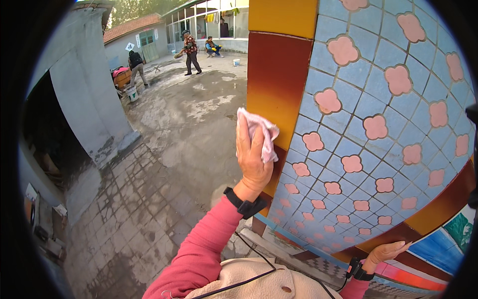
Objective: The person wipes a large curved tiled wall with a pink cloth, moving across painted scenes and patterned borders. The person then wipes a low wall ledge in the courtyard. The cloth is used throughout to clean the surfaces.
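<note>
My left hand [255,159] grips a pink and white cloth [269,136] and presses it to the wall's edge. That edge is a strip of glazed brown and yellow border tiles [278,71]. Beside it is a wall face of blue tiles [324,45] with pink flower-shaped inlays [375,127]. Low on the right, my right hand [386,255] lies flat against the lower brown border tiles [396,236], with nothing seen in it. Both wrists wear black straps, and a black cable [257,248] crosses my front.
A paved courtyard [179,149] stretches left and ahead, beside a grey wall [86,97] with a dark doorway [56,127]. Far off are a person bending [137,67] by a white bucket [132,93], a person standing [191,52] and a person sitting low [212,48].
</note>
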Available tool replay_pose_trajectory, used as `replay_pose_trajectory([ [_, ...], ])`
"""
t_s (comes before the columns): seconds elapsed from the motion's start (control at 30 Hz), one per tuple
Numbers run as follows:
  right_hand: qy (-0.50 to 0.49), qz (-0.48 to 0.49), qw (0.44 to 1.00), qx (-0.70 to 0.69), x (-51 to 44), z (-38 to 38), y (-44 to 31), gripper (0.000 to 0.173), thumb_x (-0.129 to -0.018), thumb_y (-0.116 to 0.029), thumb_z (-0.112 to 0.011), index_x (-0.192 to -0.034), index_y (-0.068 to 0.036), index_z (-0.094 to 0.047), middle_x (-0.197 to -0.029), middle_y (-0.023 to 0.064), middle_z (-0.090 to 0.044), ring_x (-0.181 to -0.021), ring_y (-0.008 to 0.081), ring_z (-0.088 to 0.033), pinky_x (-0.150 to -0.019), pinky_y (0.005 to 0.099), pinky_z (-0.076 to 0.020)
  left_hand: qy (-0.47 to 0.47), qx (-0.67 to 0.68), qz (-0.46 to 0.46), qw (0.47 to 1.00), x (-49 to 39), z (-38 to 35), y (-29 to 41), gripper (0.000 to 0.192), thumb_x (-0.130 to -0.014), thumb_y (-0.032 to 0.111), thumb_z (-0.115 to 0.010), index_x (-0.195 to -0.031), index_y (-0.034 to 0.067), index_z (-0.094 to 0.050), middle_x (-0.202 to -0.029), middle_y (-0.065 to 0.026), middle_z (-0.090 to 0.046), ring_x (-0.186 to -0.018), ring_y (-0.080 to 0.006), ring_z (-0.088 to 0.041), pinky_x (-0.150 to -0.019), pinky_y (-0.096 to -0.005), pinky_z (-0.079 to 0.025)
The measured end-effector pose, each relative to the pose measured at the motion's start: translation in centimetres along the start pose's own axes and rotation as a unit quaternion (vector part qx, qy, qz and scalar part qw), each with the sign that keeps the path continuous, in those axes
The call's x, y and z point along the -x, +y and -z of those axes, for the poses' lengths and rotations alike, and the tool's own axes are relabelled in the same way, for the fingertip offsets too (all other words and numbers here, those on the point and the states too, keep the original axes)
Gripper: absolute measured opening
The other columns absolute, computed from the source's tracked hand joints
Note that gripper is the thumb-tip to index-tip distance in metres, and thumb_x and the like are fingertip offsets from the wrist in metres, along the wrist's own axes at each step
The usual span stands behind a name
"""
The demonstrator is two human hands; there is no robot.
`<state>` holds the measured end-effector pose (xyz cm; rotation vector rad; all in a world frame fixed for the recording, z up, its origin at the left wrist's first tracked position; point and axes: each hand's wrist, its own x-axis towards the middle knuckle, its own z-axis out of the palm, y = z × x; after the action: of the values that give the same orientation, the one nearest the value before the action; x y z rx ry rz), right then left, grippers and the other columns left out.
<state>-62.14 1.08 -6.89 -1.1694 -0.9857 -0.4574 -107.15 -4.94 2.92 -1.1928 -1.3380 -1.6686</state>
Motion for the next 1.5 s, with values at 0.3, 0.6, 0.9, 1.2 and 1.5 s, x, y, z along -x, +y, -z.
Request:
replay_pose_trajectory([
  [0.3, 0.007, -0.005, 1.0, 0.025, 0.3, -0.1, 0.0, 0.046, -0.104, -0.021, -0.033, -0.133, 0.013, -0.041, -0.136, 0.0336, -0.043, -0.122, 0.0452, -0.046, -0.104, 0.042, -0.0383, -0.03, -0.011, 0.002, 0.999, 8.6, 2.3, -0.2, 0.038, -0.096, 0.019, -0.048, -0.127, -0.002, -0.053, -0.151, -0.0281, -0.025, -0.135, -0.0491, -0.03, -0.11, -0.0512, -0.027],
  [0.6, -0.005, -0.007, 1.0, 0.016, 0.1, 0.0, -0.2, 0.05, -0.104, -0.022, -0.032, -0.134, 0.017, -0.036, -0.135, 0.0348, -0.043, -0.123, 0.0434, -0.045, -0.104, 0.0408, -0.0373, 0.008, -0.056, -0.064, 0.996, -0.9, 0.0, 1.5, 0.046, -0.099, 0.032, -0.039, -0.127, -0.001, -0.054, -0.15, -0.0264, -0.03, -0.136, -0.0491, -0.03, -0.11, -0.0511, -0.027],
  [0.9, -0.01, -0.015, 1.0, 0.022, 0.2, 0.0, 0.6, 0.051, -0.104, -0.023, -0.032, -0.136, 0.016, -0.035, -0.137, 0.0347, -0.041, -0.125, 0.0436, -0.043, -0.106, 0.0406, -0.0358, -0.103, -0.066, -0.035, 0.992, 10.1, 2.5, 0.4, 0.035, -0.086, 0.029, -0.061, -0.115, 0.008, -0.061, -0.147, -0.0235, -0.036, -0.134, -0.053, -0.029, -0.107, -0.0615, -0.024],
  [1.2, 0.008, 0.016, 0.997, 0.074, 0.3, 0.0, 0.5, 0.051, -0.104, -0.026, -0.033, -0.135, 0.014, -0.038, -0.135, 0.0353, -0.043, -0.122, 0.0466, -0.047, -0.104, 0.0414, -0.0403, -0.043, -0.067, -0.112, 0.991, 1.8, -0.4, 3.3, 0.037, -0.081, 0.034, -0.065, -0.112, 0.015, -0.066, -0.143, -0.0178, -0.044, -0.132, -0.0497, -0.035, -0.106, -0.0626, -0.025],
  [1.5, -0.011, -0.063, 0.998, 0.02, 0.0, 0.2, -1.5, 0.052, -0.103, -0.026, -0.032, -0.135, 0.016, -0.036, -0.134, 0.0368, -0.043, -0.122, 0.0455, -0.045, -0.104, 0.0408, -0.0385, -0.103, -0.06, -0.139, 0.983, 8.7, 2.2, 2.3, 0.041, -0.079, 0.03, -0.068, -0.115, 0.012, -0.062, -0.148, -0.0197, -0.036, -0.135, -0.0532, -0.028, -0.106, -0.0657, -0.023],
])
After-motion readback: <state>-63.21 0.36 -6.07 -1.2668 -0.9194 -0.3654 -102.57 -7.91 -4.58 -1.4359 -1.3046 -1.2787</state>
